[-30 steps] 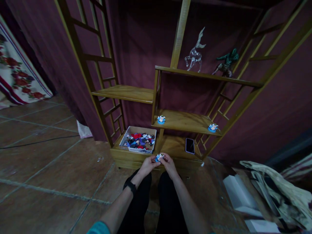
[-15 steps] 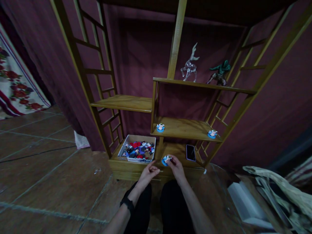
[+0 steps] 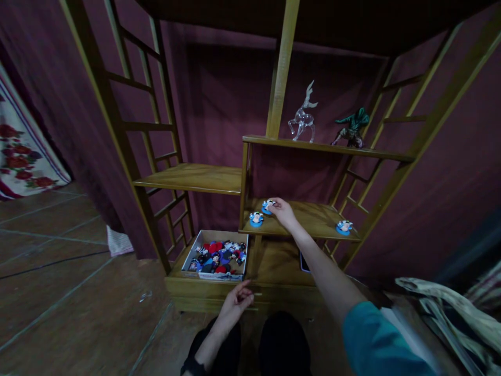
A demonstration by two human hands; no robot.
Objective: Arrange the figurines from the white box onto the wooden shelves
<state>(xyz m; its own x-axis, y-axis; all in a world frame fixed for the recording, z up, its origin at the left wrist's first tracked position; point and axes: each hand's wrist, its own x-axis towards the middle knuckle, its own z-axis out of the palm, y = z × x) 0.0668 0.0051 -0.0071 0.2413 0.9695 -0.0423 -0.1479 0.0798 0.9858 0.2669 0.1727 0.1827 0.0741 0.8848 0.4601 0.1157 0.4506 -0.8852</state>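
Note:
My right hand (image 3: 282, 211) is closed on a small figurine with a blue base (image 3: 267, 206), just above or on the middle-right shelf (image 3: 305, 216); I cannot tell whether its base touches the wood. A similar blue-based figurine (image 3: 256, 219) stands in front of it at the shelf's left end. Another matching figurine (image 3: 344, 227) is at the right end. My left hand (image 3: 235, 302) hovers empty before the cabinet's lower front, fingers loosely apart. Near it, a shallow cardboard box (image 3: 198, 270) holds several red, blue and black figurines.
On the upper shelf (image 3: 324, 149) stand a clear glass deer (image 3: 303, 119) and a green-hooded figure (image 3: 354, 127). A phone (image 3: 303, 263) lies on the bottom shelf, partly hidden by my right forearm. Wooden posts (image 3: 282, 73) divide the cabinet. Cloth and boxes (image 3: 442, 308) lie at right.
My right hand has lifted the held figurine from above the bottom shelf up to the middle-right shelf, behind the left figurine. My left hand stays low, and the view has tilted up slightly.

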